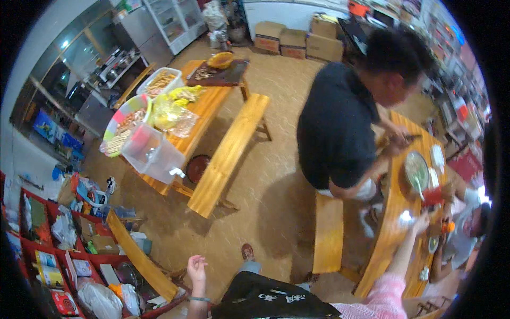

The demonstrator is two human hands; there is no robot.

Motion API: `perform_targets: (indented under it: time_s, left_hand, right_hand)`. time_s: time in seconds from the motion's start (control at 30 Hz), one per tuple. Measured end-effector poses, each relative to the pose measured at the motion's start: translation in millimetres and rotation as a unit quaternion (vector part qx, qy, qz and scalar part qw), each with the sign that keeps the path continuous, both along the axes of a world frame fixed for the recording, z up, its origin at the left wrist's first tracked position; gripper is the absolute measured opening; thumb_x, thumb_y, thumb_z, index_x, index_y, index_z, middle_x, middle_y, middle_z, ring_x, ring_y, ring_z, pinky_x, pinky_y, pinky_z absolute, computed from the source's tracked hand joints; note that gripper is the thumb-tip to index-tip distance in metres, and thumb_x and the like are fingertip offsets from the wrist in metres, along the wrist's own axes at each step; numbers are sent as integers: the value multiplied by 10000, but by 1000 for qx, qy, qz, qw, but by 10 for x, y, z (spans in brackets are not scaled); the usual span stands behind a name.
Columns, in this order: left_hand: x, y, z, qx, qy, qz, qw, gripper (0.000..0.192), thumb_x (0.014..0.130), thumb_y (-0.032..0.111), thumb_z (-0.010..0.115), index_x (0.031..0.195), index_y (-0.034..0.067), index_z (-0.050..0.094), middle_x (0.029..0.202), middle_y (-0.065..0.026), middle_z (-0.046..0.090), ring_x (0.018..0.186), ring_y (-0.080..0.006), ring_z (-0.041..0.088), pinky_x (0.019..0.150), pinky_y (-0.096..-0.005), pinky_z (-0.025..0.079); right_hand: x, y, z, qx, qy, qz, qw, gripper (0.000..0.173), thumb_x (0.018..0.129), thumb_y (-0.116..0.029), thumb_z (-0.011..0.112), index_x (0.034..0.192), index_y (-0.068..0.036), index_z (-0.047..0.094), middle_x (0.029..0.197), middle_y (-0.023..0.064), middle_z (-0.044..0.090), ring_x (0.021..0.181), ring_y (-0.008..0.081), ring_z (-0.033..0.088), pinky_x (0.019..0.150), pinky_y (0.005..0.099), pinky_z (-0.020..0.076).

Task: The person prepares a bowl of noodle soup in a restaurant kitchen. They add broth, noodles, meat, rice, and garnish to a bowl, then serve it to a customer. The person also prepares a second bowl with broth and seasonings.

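Observation:
My left hand point(197, 268) is raised over the floor beside my black apron point(275, 297), its fingers loosely bent and nothing in them. A bracelet circles that wrist. My right arm, in a pink knitted sleeve, stretches across the wooden table point(382, 255) at right. At its far end my right hand point(420, 224) is by the table's far side; its fingers are too small and blurred to show a grip. Beyond it is a red item point(433, 196), near another person's arm. A large round bowl point(416, 169) with a pale green-handled utensil point(418, 182) stands farther up the table.
A person in a black shirt point(336, 123) leans over the table; another person point(464, 235) is opposite. Wooden benches point(328, 235) point(235, 151) stand on the floor. The left table holds a plastic bin point(153, 153), a basin of skewers point(127, 123) and a yellow bag point(167, 111). Red shelves point(55, 251) are lower left.

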State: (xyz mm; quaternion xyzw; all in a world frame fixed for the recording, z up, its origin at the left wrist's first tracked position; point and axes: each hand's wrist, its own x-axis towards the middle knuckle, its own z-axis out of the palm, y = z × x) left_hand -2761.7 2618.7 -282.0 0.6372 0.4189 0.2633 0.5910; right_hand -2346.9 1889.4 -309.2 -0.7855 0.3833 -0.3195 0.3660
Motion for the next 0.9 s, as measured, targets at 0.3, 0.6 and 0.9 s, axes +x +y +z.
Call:
perform_targets:
  time_s: [0.3, 0.6, 0.9]
  left_hand:
    - [2345, 1235, 405, -28, -76, -140, 987, 230, 798, 65, 571, 1005, 23, 480, 893, -55, 535, 785, -126, 543, 684, -248, 480]
    - [5218, 1216, 468, -74, -146, -261, 951, 157, 860, 131, 498, 867, -8, 570, 802, -56, 596, 708, -96, 546, 649, -216, 446]
    - [7770, 1701, 219, 56, -76, -311, 946, 139, 843, 121, 482, 899, 10, 545, 810, -51, 569, 701, -129, 525, 671, -248, 437]
  right_hand:
    - [-2320, 2972, -1401, 91, 173, 180, 964, 268, 825, -136, 492, 608, 20, 475, 558, 115, 510, 526, 209, 468, 511, 377, 365]
    - [-716, 5273, 45, 510, 300, 277, 757, 347, 843, -322, 497, 787, 9, 586, 670, 85, 575, 632, 239, 534, 589, 342, 421]
    - [590, 5197, 116, 382, 446, 306, 749, 319, 836, -303, 507, 790, 3, 585, 645, 87, 568, 600, 226, 529, 557, 338, 419]
